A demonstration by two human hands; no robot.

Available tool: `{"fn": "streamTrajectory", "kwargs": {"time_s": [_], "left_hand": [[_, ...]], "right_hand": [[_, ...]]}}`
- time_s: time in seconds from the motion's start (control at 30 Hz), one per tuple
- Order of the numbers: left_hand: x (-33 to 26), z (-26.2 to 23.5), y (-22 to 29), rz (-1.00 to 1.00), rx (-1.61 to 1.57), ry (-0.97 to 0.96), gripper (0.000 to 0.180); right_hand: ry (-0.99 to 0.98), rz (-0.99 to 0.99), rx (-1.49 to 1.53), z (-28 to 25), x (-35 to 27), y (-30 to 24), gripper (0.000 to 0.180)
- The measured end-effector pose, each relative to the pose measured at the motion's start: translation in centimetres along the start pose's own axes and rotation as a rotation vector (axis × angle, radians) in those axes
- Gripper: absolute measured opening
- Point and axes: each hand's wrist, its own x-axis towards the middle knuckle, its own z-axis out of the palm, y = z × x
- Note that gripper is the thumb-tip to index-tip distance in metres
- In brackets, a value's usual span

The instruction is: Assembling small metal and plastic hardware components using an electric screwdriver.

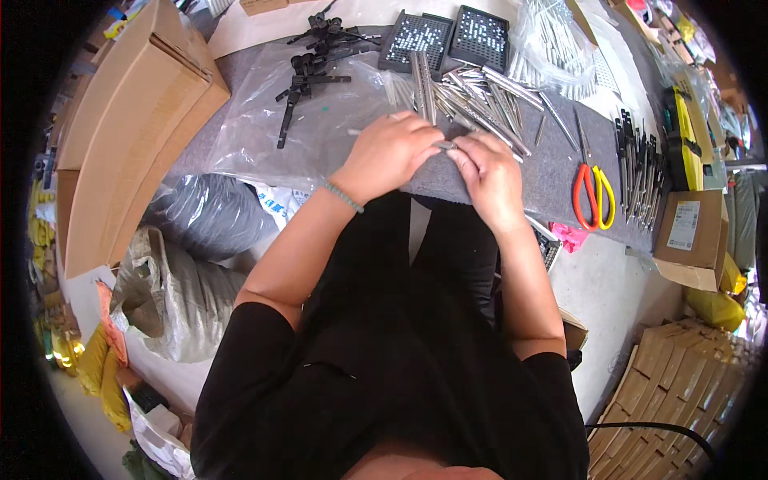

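Observation:
Over the near edge of the grey-covered table, my left hand (392,158) and my right hand (490,178) meet with fingers pinched. Between their fingertips shows a small silvery metal piece (445,145); both hands close on it, and most of it is hidden. Just beyond my hands lies a loose pile of silvery metal tubes (506,108). A thicker bundle of long metal strips or tubes (422,86) points away from my left hand. Two black trays (384,62) holding many small silvery parts stand behind the pile.
Black jointed brackets (298,90) lie on clear plastic sheeting (240,148) at left. Scissors (588,200) with red and yellow handles lie right, beside black-and-silver rods (638,172). A clear bag of white rods (552,44) sits far right. Cardboard boxes (136,104) flank the table.

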Motion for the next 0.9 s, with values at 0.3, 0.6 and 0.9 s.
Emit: {"fn": "streamTrajectory", "kwargs": {"time_s": [0.3,0.6,0.9], "left_hand": [[0.29,1.25,-1.22,-0.026,-0.174,-0.006,0.018],[0.26,1.03,-1.05,-0.041,-0.162,-0.004,0.017],[0.53,0.97,-0.76,-0.049,-0.117,-0.035,0.016]], "right_hand": [[-0.024,-0.048,-0.065,-0.41,0.93,0.54,0.021],[-0.020,-0.008,-0.010,-0.16,0.79,0.79,0.017],[-0.067,-0.073,-0.136,-0.42,0.85,0.41,0.018]]}}
